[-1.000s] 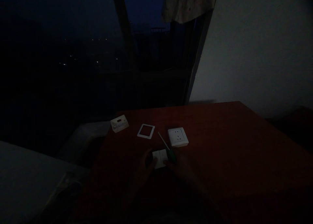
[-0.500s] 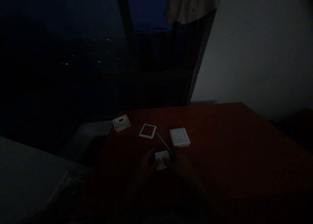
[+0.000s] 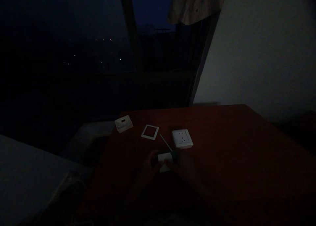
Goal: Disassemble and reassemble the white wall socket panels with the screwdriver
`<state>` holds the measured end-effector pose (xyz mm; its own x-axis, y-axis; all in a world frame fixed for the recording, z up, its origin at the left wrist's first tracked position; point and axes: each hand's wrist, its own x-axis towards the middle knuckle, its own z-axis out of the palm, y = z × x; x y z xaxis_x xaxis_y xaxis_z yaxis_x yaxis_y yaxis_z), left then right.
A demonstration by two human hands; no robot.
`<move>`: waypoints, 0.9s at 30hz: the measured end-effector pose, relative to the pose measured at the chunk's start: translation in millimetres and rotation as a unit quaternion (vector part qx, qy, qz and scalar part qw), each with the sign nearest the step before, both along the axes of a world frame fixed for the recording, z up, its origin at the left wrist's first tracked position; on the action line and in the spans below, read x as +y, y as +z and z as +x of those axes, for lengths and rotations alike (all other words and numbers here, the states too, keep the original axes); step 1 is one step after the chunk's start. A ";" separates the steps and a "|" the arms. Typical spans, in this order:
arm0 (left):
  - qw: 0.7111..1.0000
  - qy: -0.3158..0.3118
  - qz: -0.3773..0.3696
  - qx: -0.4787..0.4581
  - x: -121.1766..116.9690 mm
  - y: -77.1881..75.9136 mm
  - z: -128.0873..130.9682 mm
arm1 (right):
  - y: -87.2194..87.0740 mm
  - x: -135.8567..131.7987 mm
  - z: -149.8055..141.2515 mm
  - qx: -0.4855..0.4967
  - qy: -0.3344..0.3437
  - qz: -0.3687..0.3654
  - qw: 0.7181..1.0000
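Note:
Both of my hands are around a small white rectangular piece, probably a socket or switch part, though the dark hides its kind. My left hand grips its left edge, with the thumb on the face. My right hand closes on its right side, thumb also on the face. A screwdriver with a green handle lies against the right hand, its thin shaft pointing up and left; whether the fingers hold the handle is too dark to tell. Just beyond are a white wall socket and a square white frame.
A white mounting box sits at the far left corner of the reddish table. Behind stand a dark window and a pale wall on the right. A curtain hangs above.
The view has shifted very slightly. Both hands keep the white piece in nearly the same place, and the things on the table have not moved.

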<state>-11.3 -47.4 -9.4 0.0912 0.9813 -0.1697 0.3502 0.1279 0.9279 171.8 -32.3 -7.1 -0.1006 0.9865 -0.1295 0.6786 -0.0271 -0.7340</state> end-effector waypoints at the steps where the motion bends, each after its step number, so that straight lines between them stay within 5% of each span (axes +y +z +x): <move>1: 1.000 -0.002 0.004 -0.002 0.1 -1.5 -0.4 | -0.4 0.0 -0.1 0.000 -0.002 0.001 1.000; 9: 0.998 0.016 0.031 0.043 0.9 -12.6 0.4 | -2.8 2.6 -0.8 -0.012 -0.012 0.001 1.000; 27: 0.994 0.058 0.028 0.087 1.1 -11.4 8.0 | -5.9 2.0 0.6 0.009 -0.015 -0.003 1.000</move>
<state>-3.3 -46.2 -20.8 -0.0481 0.9919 -0.1177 0.4917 0.1261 0.8616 172.3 -30.3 -12.9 -0.0729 0.9882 -0.1345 0.6638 -0.0526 -0.7460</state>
